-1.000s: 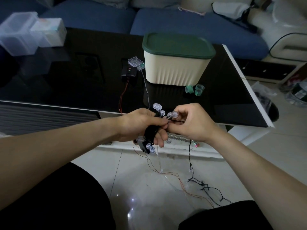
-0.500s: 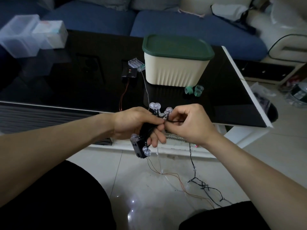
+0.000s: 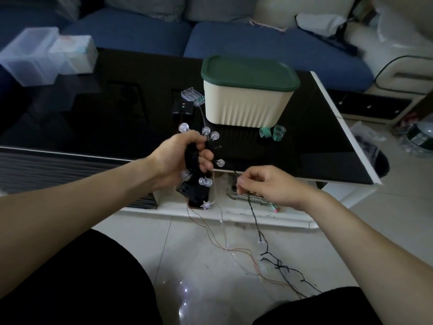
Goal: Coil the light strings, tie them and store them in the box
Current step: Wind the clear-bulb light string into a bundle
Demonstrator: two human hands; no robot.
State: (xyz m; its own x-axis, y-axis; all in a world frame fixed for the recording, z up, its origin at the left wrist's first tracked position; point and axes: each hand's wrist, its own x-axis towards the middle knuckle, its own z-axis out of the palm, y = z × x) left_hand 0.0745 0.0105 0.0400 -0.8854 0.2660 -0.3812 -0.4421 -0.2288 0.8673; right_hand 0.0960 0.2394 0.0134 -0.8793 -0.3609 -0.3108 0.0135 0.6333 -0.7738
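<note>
My left hand (image 3: 181, 158) grips a coiled bundle of black wire with round clear bulbs (image 3: 206, 181) sticking out above and below the fist; a black battery case hangs under it. My right hand (image 3: 264, 186) sits lower and to the right, pinching the loose black wire (image 3: 254, 216), which trails down to a tangle on the floor (image 3: 281, 266). The cream box with a green lid (image 3: 248, 95) stands shut on the black table (image 3: 117, 127) behind my hands.
A clear battery holder (image 3: 192, 96) and a small black controller (image 3: 182, 106) lie left of the box, thin copper and silver wires running off the edge to the floor. Green tie rings (image 3: 273, 132) lie by the box. Clear plastic containers (image 3: 44, 57) sit far left.
My hands have separated: the right hand slid down and right along the black wire, while the left hand lifted the bulb bundle slightly over the table edge.
</note>
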